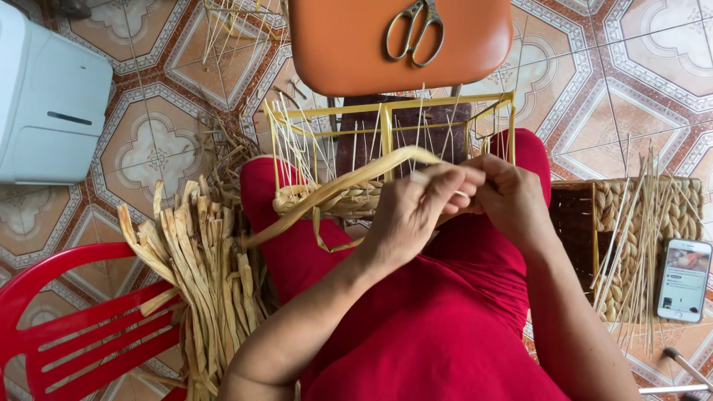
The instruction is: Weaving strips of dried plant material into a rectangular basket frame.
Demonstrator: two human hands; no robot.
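I am sitting with a half-woven basket on my lap, and going from the left of the scene, a white appliance point(48, 96) is standing on the tiled floor, and nearer to me a red plastic chair point(74, 327) is carrying a bundle of dried flat fibre strips point(197, 275), within reach of my left arm. One long strip point(334, 186) is running up from that side across my red-clothed lap to my hands, passing in front of the yellow wire frame point(386, 126) that is resting on my knees with thin pale uprights and a few braided rows point(327, 199) already built along its near bottom edge. My left hand point(416, 212) is closing on the strip's end, fingers pinched together around it, and my right hand point(512, 200) is meeting it just beside, fingers curled onto the same end, so both grips are clamped on the strip. I am judging that I am twisting the strand before laying another row; the next move is calling for steady tension and threading between the uprights. Beyond the frame, scissors point(414, 31) are lying on an orange stool point(334, 44). To the right, a finished woven panel point(668, 215) with loose sticks is lying near a phone point(684, 279)
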